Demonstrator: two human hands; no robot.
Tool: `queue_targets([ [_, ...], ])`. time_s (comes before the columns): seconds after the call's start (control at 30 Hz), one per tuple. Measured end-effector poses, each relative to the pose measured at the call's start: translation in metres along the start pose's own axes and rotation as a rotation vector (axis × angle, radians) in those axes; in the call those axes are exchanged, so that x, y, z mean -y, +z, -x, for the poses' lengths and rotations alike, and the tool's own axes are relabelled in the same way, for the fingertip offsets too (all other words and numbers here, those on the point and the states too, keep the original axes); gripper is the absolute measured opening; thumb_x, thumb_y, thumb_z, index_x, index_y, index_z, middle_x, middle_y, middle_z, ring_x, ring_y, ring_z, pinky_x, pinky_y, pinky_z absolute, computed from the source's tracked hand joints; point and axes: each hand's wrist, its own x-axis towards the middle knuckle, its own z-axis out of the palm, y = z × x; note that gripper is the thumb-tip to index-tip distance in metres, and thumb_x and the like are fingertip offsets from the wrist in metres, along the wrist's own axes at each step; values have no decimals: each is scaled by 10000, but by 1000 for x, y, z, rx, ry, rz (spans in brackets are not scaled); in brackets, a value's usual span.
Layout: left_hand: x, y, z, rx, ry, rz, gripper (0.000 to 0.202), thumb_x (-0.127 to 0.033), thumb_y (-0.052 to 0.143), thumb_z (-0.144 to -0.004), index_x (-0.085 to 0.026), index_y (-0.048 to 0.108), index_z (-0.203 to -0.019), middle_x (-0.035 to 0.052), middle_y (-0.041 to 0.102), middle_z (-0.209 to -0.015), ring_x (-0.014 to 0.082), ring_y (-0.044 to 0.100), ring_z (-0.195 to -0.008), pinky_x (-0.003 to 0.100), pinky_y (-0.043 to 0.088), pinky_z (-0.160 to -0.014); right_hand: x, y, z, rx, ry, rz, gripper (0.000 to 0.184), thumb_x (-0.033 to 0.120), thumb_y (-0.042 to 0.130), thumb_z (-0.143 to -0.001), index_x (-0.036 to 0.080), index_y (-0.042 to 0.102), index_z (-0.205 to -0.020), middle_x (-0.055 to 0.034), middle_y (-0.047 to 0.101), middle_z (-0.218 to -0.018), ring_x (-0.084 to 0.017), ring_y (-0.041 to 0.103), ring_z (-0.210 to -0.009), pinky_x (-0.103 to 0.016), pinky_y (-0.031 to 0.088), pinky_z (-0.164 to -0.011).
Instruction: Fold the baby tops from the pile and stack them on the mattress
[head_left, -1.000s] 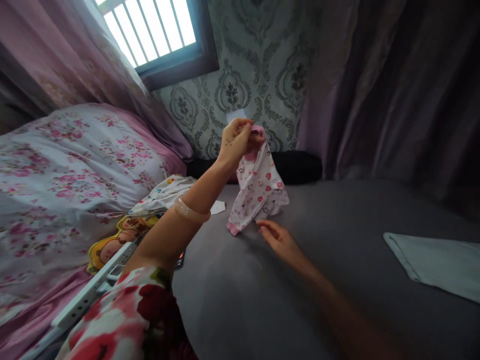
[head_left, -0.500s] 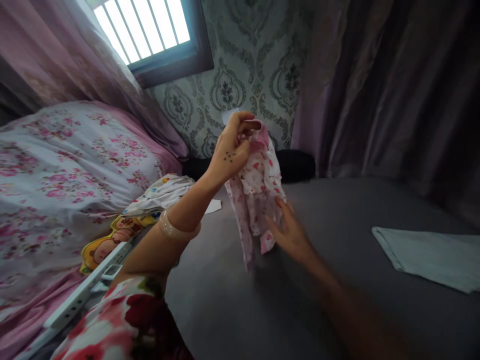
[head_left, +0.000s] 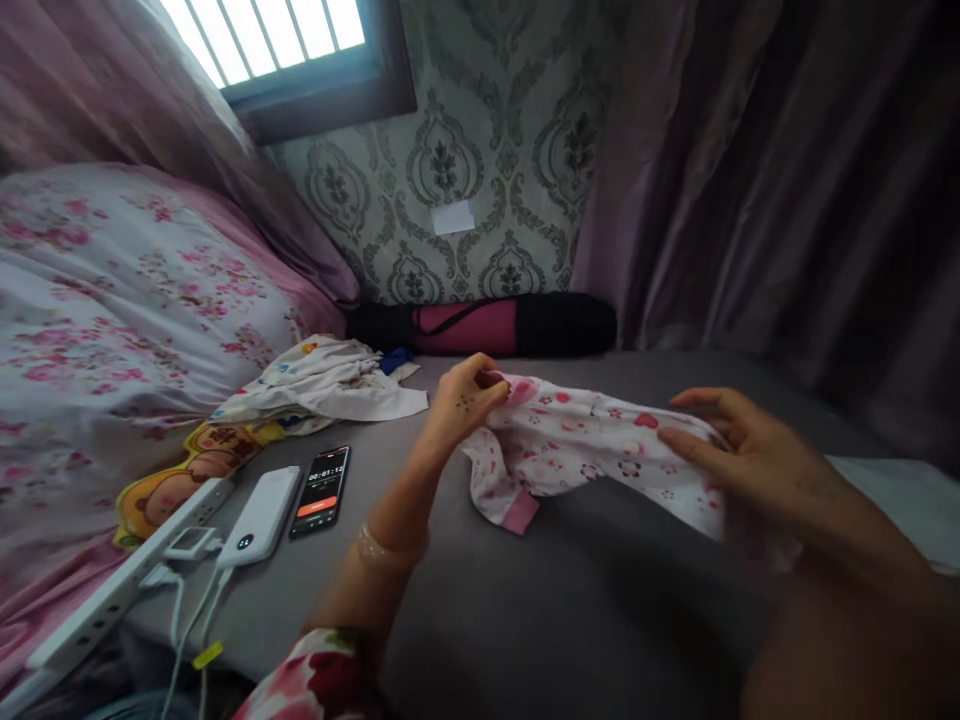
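Observation:
A small baby top (head_left: 577,430), white with red and pink hearts and flowers and a pink cuff, stretches sideways between my hands above the bed. My left hand (head_left: 466,395) pinches its pink-edged end, fingers closed. At the other end, my right hand (head_left: 742,440) holds the cloth loosely in the crook between thumb and fingers, the index finger and thumb tips apart. Part of the fabric is hidden behind that palm and blurred below it. One sleeve with the pink cuff hangs under my left hand.
Folded pale cloth (head_left: 900,500) lies at the right. Left of my arm are a phone (head_left: 321,490), a white power bank (head_left: 262,515) with cables, a power strip (head_left: 112,590) and a yellow cartoon cushion (head_left: 161,500). Crumpled white clothes (head_left: 330,380) and a black-and-pink roll (head_left: 480,326) lie farther back.
The top hung down from my left hand; now it is lower and drawn out to the right. My right hand has moved right with its end. Phone and power bank have come into view.

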Motion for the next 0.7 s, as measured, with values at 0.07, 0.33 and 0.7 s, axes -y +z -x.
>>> queue_targets([
  [0.07, 9, 20, 11, 112, -60, 38, 127, -267, 565, -708, -163, 614, -763, -37, 566, -633, 97, 499, -605, 188, 347, -535, -19, -7, -10, 171, 32, 95, 488, 592, 674, -640, 251, 679, -988, -19, 676, -684, -187, 589, -562, -272, 419, -469],
  [0.33, 20, 82, 18, 381, -172, -111, 190, -320, 585, -718, -152, 669, -690, -33, 491, -548, 108, 447, -563, 222, 252, -508, -96, 9, -53, 375, 214, 563, 202, 328, 645, -745, 209, 745, -875, -85, 733, -857, -252, 684, -809, -319, 496, -671],
  [0.7, 20, 84, 9, 386, -177, -141, 223, -342, 585, -764, -152, 670, -686, -18, 507, -538, 111, 460, -548, 225, 265, -493, -39, 101, -50, 372, -402, 148, 385, 291, 646, -801, 248, 632, -1184, -46, 680, -1149, -215, 616, -1064, -358, 455, -934],
])
